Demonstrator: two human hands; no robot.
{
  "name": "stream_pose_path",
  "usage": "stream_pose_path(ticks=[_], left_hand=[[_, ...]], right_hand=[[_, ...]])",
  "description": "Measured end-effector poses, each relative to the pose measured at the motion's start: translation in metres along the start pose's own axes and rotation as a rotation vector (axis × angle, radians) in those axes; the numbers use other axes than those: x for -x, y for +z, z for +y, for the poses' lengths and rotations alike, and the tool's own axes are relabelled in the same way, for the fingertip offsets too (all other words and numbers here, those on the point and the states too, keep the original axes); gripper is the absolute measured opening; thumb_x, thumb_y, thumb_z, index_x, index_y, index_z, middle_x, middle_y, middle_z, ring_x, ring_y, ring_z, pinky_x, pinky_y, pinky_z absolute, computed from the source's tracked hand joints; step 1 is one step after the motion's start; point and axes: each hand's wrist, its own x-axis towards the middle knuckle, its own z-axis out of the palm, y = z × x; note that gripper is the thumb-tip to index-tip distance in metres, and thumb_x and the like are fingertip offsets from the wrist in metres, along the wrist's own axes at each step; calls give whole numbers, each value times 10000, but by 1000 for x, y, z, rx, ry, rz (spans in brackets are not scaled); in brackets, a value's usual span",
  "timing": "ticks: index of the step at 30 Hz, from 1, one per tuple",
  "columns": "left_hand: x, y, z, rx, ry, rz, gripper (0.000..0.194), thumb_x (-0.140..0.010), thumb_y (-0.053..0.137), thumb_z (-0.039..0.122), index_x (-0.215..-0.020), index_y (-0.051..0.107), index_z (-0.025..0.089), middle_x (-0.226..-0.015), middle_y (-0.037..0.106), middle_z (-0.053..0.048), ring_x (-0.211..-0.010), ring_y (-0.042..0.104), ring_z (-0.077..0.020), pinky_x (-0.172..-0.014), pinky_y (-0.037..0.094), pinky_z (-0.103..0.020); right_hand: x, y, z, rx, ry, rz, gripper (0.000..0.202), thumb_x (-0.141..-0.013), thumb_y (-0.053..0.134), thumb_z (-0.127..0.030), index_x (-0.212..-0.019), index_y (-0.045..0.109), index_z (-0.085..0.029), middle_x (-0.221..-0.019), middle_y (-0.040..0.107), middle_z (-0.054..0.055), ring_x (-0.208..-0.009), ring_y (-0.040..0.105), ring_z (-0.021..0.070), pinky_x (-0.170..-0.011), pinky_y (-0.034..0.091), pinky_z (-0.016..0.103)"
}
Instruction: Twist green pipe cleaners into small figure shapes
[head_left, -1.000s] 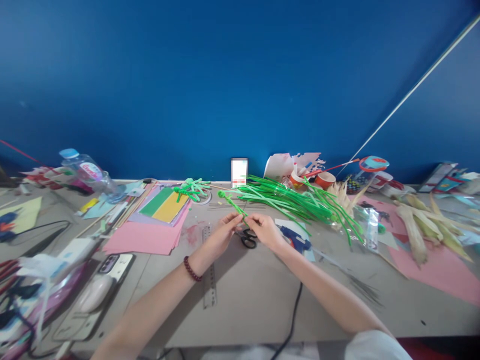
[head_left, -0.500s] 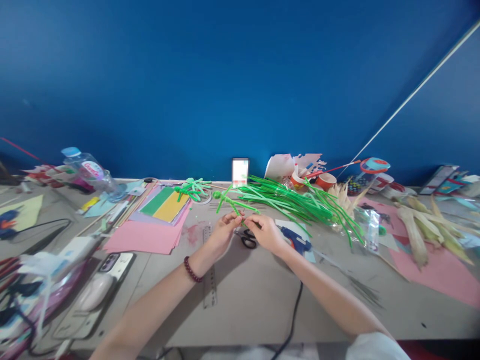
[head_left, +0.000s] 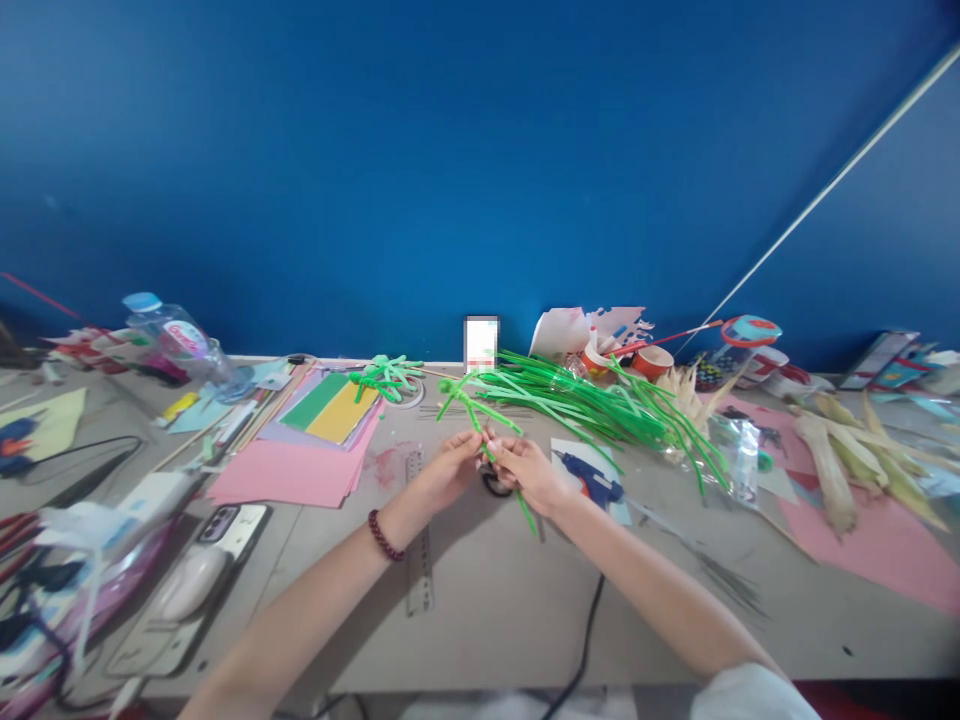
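Green, fuzzy and wire-like, the branching stem piece [head_left: 475,412] is held above the middle of the tabletop [head_left: 502,610], pinched by the left hand [head_left: 454,468] and the right hand [head_left: 531,475], their fingertips almost meeting. Its knobbed top and thin arms fan out beyond the fingers; a green length [head_left: 529,518] pokes out below the right hand, though whether it belongs to the same piece is hidden.

Slack fingers on the left could let the wound part turn or loosen, while a hard bend at the pinch might kink the core. The dangling length could catch on the black scissors [head_left: 493,482], partly covered by the hands; their blades cannot be made out. If the right forearm swings outward, it could knock the blue glue gun [head_left: 592,478] just beside it or drag the dark cable [head_left: 589,640] beneath. Reaching across could snag the loose green stems [head_left: 585,405] behind.
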Motion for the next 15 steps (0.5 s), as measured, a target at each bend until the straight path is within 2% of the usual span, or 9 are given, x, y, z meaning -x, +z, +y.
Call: stream_pose_path(ticks=[3, 6, 8, 11, 15], left_hand=[[-3, -2, -2, -30, 38, 143, 222, -616, 790, 312, -736, 681, 160, -691, 623, 0, -640, 542, -103, -642, 418, -234], [-3, -3, -3, -51, 39, 259, 189, -611, 790, 283, -714, 679, 169, -721, 640, -3, -678, 558, -109, -637, 410, -231], [-3, -3, -5, -61, 35, 272, 172, -611, 786, 272, -705, 687, 167, -740, 653, -16, -706, 565, -118, -642, 408, -233], [-3, -5, -7, -70, 33, 262, 177, -595, 790, 246, -726, 702, 166, -764, 668, -27, -700, 564, -121, -641, 404, -238], [-4, -6, -8, -74, 63, 222, 180, -587, 796, 246, -695, 684, 156, -666, 633, 2, -606, 521, -95, -610, 382, -235]], right_hand=[[-3, -4, -3, 354, -176, 165, 338, -777, 586, -477, -654, 588, -162, -505, 447, -42, -450, 366, 83, -459, 261, 223], [0, -7, -5, 803, -430, 297, 257, -848, 525, -351, -699, 631, -170, -678, 603, 26, -639, 537, 147, -593, 364, 244], [3, -8, -3, 1066, -546, 367, 258, -887, 475, -295, -730, 641, -175, -732, 623, 48, -679, 562, 159, -607, 364, 244], [7, -6, 3, 1347, -619, 422, 301, -926, 416, -277, -767, 653, -182, -733, 620, 56, -643, 563, 151, -562, 336, 241], [7, -5, 5, 1487, -646, 387, 351, -945, 393, -299, -739, 653, -181, -698, 603, 53, -629, 561, 147, -550, 329, 241]])
